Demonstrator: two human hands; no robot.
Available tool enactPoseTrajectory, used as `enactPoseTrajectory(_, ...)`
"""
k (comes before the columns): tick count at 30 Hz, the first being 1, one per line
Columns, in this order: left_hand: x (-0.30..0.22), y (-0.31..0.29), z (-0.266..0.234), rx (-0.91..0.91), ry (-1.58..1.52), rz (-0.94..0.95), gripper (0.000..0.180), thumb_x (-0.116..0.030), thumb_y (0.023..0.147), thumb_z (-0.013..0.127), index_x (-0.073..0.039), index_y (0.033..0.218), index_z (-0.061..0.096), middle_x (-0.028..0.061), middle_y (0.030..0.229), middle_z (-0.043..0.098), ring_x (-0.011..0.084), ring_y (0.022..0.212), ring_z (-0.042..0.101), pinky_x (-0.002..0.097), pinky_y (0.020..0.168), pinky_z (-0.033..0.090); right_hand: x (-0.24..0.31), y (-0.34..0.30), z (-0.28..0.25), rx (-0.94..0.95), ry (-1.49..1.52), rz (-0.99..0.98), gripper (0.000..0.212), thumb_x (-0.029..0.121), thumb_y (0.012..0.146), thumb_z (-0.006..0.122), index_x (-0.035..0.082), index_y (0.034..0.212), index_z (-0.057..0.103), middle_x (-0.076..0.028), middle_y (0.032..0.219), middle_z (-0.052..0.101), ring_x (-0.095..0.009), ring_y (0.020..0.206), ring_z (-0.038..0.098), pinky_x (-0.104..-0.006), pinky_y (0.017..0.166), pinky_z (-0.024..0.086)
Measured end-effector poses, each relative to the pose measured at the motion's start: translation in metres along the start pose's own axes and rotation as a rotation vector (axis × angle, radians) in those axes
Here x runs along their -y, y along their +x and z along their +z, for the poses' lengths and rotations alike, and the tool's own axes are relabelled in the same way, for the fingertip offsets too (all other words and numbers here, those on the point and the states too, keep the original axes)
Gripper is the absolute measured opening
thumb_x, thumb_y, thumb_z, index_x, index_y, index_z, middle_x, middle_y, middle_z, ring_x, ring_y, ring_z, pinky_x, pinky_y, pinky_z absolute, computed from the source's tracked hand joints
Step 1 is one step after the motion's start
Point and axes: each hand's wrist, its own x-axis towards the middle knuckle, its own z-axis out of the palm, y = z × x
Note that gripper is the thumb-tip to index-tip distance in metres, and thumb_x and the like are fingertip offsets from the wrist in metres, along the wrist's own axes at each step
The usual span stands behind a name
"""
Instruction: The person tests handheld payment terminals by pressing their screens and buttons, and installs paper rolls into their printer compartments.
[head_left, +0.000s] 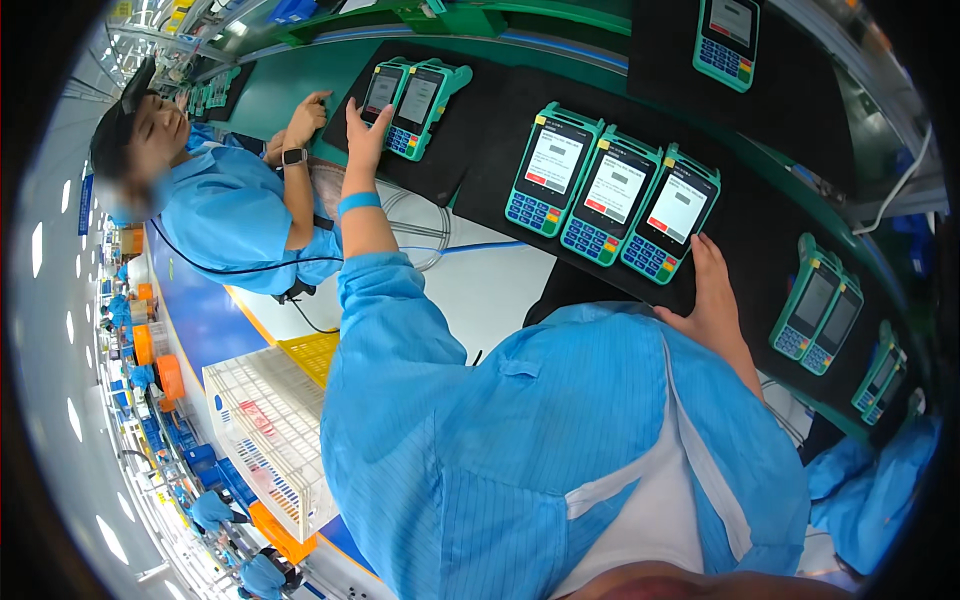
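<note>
Three green-framed card payment terminals stand side by side on the black mat before me: a left one (548, 170), a middle one (611, 200) and a right one (671, 214). Their screens are lit white with red buttons. My right hand (713, 290) rests beside the right terminal's lower edge, fingers and thumb apart, gripping nothing. My left hand (365, 140), with a blue wristband, reaches far left with thumb and fingers spread. It is at the near side of two more terminals (418, 105); whether it touches them I cannot tell.
A co-worker (230, 200) in blue sits at the left, one hand by the bench. More terminals (818, 305) lie to the right, another (727, 45) at the far side. A white basket (270, 430) stands behind my left arm; a blue cable (480, 246) runs below the bench edge.
</note>
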Motion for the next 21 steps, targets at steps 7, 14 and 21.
enactPoseTrajectory(7, 0.014, -0.015, -0.015, 0.130, -0.095, 0.083, 0.077, -0.037, 0.077, 0.073, -0.001, 0.136, 0.039, 0.0222, 0.127, 0.049, 0.0320, 0.117, 0.049, 0.0392, 0.099, 0.038, 0.010, 0.003, 0.016, -0.034, 0.012, -0.012, 0.107, 0.020, 0.057, 0.086, 0.005, 0.143, 0.024, -0.022, 0.140, 0.036, -0.036, 0.133, 0.033, -0.0416, 0.106, 0.035)
enactPoseTrajectory(14, 0.008, -0.034, -0.012, -0.041, -0.557, -0.128, 0.045, -0.019, 0.089, 0.058, -0.008, 0.131, 0.046, 0.0134, 0.118, 0.054, 0.0186, 0.103, 0.054, 0.0272, 0.091, 0.040, 0.014, 0.002, 0.031, -0.075, 0.008, -0.071, 0.107, 0.017, 0.055, 0.086, 0.004, 0.142, 0.025, -0.024, 0.138, 0.036, -0.039, 0.131, 0.035, -0.0425, 0.105, 0.036)
enactPoseTrajectory(21, 0.015, -0.040, -0.008, -0.046, -0.264, -0.035, 0.029, -0.011, 0.083, 0.057, -0.007, 0.111, 0.060, 0.0098, 0.107, 0.062, 0.0203, 0.097, 0.058, 0.0299, 0.084, 0.044, 0.016, -0.001, 0.031, -0.082, 0.027, -0.041, 0.106, 0.016, 0.055, 0.085, 0.004, 0.143, 0.025, -0.024, 0.138, 0.036, -0.039, 0.131, 0.035, -0.0426, 0.105, 0.036)
